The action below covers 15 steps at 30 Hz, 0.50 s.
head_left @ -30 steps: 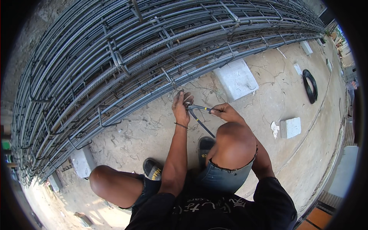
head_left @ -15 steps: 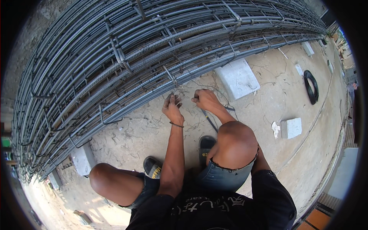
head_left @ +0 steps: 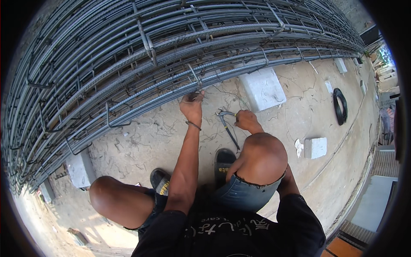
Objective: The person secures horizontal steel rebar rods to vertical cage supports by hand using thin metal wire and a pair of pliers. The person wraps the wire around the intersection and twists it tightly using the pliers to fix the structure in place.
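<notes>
A stack of steel rebar cages fills the far side, long bars joined by bent stirrups. At the nearest lower bars, my left hand is closed, its fingertips pinched at a stirrup crossing. What sits between those fingertips is too small to make out. To the right, my right hand is closed around one handle of dark pincers. Their jaws point toward the cages, and the other handle slants down near my right sandal.
White blocks stand under and beside the cages, one just beyond my right hand and another at left. A coil of black wire and a small block lie at right. Wire scraps litter the concrete floor.
My left hand has moved up to the rebar. My right hand has shifted right and down and taken hold of the pincers, now lifted and spread. The view has shifted slightly.
</notes>
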Each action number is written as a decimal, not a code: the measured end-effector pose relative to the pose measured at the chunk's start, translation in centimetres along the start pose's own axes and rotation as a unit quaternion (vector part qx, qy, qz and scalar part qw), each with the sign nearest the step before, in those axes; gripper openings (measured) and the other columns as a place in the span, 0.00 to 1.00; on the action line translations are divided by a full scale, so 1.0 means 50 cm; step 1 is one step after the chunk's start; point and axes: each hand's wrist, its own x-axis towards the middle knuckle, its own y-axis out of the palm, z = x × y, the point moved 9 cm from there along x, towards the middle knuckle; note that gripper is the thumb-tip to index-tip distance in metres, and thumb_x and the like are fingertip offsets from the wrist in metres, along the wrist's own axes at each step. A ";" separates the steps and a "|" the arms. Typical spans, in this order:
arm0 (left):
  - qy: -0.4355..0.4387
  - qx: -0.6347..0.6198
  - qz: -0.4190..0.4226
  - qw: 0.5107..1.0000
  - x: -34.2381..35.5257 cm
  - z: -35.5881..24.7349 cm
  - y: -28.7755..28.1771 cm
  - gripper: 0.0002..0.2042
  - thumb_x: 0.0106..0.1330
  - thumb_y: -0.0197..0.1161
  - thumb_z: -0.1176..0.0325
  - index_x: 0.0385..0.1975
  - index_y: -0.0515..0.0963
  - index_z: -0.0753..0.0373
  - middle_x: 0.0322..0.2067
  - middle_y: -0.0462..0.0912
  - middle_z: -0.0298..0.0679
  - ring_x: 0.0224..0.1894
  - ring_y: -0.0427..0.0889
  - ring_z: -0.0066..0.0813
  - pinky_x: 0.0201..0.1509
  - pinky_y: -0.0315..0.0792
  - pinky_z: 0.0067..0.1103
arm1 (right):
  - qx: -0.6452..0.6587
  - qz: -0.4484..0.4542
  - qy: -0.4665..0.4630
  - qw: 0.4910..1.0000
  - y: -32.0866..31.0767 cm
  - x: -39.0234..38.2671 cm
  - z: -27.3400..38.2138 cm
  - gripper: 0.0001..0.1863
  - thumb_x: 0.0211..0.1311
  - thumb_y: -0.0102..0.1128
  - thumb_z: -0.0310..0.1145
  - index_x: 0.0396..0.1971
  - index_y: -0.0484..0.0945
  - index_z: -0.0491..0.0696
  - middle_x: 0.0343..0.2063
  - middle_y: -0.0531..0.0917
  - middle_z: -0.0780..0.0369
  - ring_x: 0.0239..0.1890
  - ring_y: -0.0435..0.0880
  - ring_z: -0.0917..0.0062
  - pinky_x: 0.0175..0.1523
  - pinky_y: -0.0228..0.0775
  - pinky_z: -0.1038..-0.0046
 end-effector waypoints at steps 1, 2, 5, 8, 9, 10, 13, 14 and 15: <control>-0.009 0.000 0.002 1.000 -0.004 0.005 0.000 0.10 0.54 0.70 0.72 0.31 0.79 0.71 0.25 0.81 0.37 0.25 0.76 0.19 0.27 0.67 0.14 | 0.008 -0.006 0.006 1.000 0.018 -0.011 -0.005 0.12 0.47 0.68 0.37 0.31 0.82 0.47 0.30 0.83 0.54 0.38 0.82 0.60 0.44 0.73 0.63; -0.017 0.001 0.004 1.000 -0.009 0.010 0.002 0.11 0.54 0.70 0.70 0.32 0.79 0.71 0.25 0.82 0.37 0.25 0.77 0.19 0.26 0.66 0.14 | 0.015 -0.012 0.013 1.000 0.034 -0.023 -0.013 0.12 0.46 0.68 0.38 0.30 0.83 0.48 0.29 0.83 0.54 0.38 0.82 0.60 0.44 0.73 0.63; -0.051 -0.028 0.012 0.998 -0.029 0.022 -0.005 0.12 0.56 0.68 0.68 0.35 0.79 0.69 0.26 0.82 0.37 0.24 0.78 0.20 0.24 0.66 0.15 | 0.106 0.011 0.017 0.994 0.063 -0.052 -0.002 0.15 0.47 0.69 0.39 0.35 0.81 0.50 0.35 0.81 0.54 0.41 0.81 0.60 0.46 0.72 0.62; -0.087 -0.047 0.004 0.995 -0.049 0.039 -0.016 0.12 0.58 0.67 0.67 0.35 0.79 0.68 0.26 0.82 0.37 0.24 0.79 0.21 0.23 0.67 0.15 | 0.133 -0.065 0.003 0.989 0.059 -0.065 0.010 0.12 0.48 0.67 0.37 0.32 0.81 0.48 0.30 0.81 0.55 0.37 0.80 0.60 0.43 0.72 0.62; -0.096 -0.049 -0.001 0.994 -0.050 0.044 -0.019 0.11 0.59 0.66 0.66 0.35 0.79 0.68 0.26 0.82 0.37 0.24 0.80 0.21 0.23 0.67 0.15 | 0.132 -0.112 -0.012 0.985 0.050 -0.066 0.013 0.10 0.48 0.67 0.36 0.29 0.81 0.47 0.27 0.82 0.56 0.34 0.80 0.60 0.41 0.72 0.62; -0.087 -0.050 -0.006 0.995 -0.054 0.044 -0.021 0.11 0.59 0.65 0.66 0.35 0.79 0.68 0.25 0.82 0.38 0.24 0.79 0.21 0.23 0.67 0.15 | 0.136 -0.120 -0.021 0.983 0.052 -0.067 0.012 0.10 0.48 0.66 0.35 0.29 0.81 0.47 0.26 0.81 0.56 0.34 0.80 0.60 0.41 0.72 0.62; -0.046 -0.058 -0.025 0.997 -0.065 0.022 -0.035 0.10 0.61 0.63 0.67 0.33 0.79 0.69 0.24 0.81 0.38 0.23 0.78 0.20 0.24 0.68 0.15 | 0.152 -0.153 -0.068 0.974 0.037 -0.069 0.023 0.09 0.49 0.65 0.32 0.31 0.79 0.46 0.27 0.81 0.56 0.33 0.79 0.59 0.40 0.71 0.64; -0.028 -0.066 -0.031 0.997 -0.069 0.011 -0.041 0.10 0.62 0.62 0.67 0.32 0.79 0.69 0.23 0.81 0.39 0.23 0.78 0.20 0.24 0.68 0.16 | 0.200 -0.158 -0.066 0.965 0.029 -0.069 0.016 0.08 0.51 0.64 0.30 0.31 0.78 0.45 0.27 0.81 0.57 0.33 0.80 0.62 0.40 0.71 0.66; -0.019 -0.081 -0.024 0.996 -0.083 0.000 -0.021 0.09 0.62 0.62 0.68 0.31 0.78 0.70 0.23 0.80 0.39 0.22 0.77 0.20 0.24 0.69 0.16 | 0.239 -0.167 -0.051 0.955 0.000 -0.091 -0.011 0.06 0.53 0.63 0.29 0.30 0.77 0.45 0.27 0.81 0.58 0.32 0.80 0.64 0.40 0.71 0.68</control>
